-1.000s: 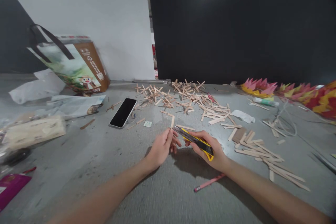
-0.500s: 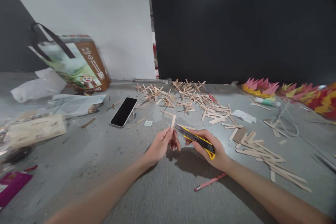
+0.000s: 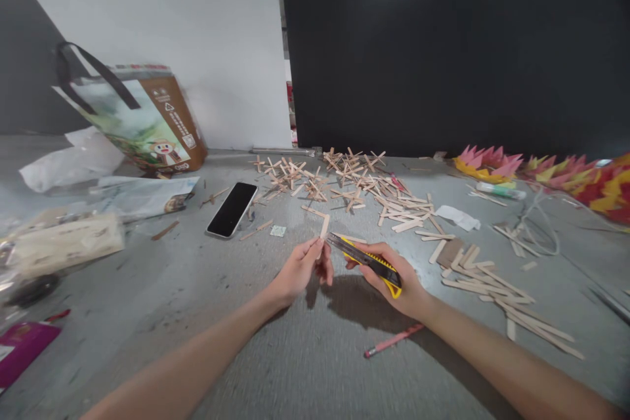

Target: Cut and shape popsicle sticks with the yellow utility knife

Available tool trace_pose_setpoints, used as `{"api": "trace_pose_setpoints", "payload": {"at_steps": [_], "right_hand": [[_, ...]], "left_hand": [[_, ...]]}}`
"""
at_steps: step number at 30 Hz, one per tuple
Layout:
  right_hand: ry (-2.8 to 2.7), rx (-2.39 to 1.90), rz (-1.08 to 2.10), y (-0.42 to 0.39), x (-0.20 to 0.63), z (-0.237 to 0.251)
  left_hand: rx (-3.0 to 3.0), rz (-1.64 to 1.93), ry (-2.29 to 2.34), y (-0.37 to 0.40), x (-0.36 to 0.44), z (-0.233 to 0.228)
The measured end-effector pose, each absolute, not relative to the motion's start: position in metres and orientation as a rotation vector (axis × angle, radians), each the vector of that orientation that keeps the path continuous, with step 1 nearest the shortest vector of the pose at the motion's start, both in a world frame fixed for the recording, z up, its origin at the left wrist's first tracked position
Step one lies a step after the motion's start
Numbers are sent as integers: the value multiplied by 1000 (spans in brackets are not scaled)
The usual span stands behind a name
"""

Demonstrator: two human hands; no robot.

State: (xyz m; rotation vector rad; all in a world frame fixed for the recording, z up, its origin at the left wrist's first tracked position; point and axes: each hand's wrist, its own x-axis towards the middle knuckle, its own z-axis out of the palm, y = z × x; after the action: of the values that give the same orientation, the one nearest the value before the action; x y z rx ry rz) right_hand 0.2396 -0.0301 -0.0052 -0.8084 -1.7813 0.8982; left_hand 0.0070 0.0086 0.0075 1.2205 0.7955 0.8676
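left hand (image 3: 295, 272) pinches short wooden stick (image 3: 324, 228) upright above tabletop (image 3: 197, 302), end exposed for cutting | right hand (image 3: 394, 279) wrapped around yellow utility knife (image 3: 367, 261), blade tip just beside the stick | pencil (image 3: 394, 341) near right wrist

L hand (image 3: 299, 270) pinches stick (image 3: 324, 227); R hand (image 3: 394, 279) grips cutter (image 3: 367, 261).
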Motion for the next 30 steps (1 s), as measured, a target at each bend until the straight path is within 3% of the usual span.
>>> {"api": "trace_pose_setpoints", "payload": {"at_steps": [15, 30], "right_hand": [[-1939, -921, 722, -29, 243, -13], [-1855, -923, 749, -31, 240, -9]], "left_hand": [[1245, 848, 785, 14, 4, 1], [1279, 919, 860, 13, 8, -5]]}}
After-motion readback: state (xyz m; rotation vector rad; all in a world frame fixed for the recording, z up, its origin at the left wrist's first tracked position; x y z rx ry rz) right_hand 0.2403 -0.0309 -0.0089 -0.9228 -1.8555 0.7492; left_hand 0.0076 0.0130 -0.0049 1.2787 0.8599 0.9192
